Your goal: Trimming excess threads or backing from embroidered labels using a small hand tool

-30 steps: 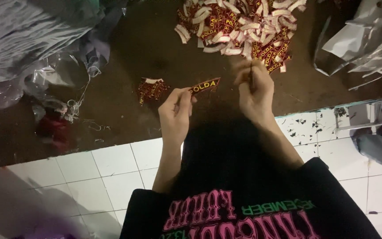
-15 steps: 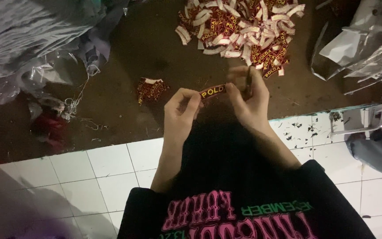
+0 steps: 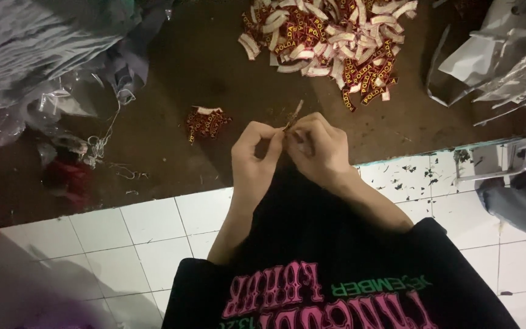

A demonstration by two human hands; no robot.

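The left hand (image 3: 254, 161) and right hand (image 3: 319, 146) are meeting above the near edge of a dark brown mat (image 3: 202, 67), fingertips drawn together and pinching a small woven label (image 3: 292, 116) between them; the label is standing nearly edge-on to the camera, one end sticking up past the fingers, so its face is hard to read. Both forearms are coming out of a black printed shirt (image 3: 336, 274) at the bottom of the view. A large loose heap of labels (image 3: 330, 42) in dark red, yellow and white is lying on the mat well beyond the hands, towards the far side. A much smaller cluster of labels (image 3: 207, 122) is sitting on the mat just to the left of the left hand, apart from it. The mat is ending in a straight edge, and white floor tiles (image 3: 123, 244) with dark grout lines are showing on the near side (small dark scraps are scattered on the tiles at right). Crumpled clear plastic bags (image 3: 506, 67) are lying at the right edge, grey cloth (image 3: 25, 42) is bunching at upper left, and loose thread (image 3: 108, 146) is trailing below it. Lighting is dim.
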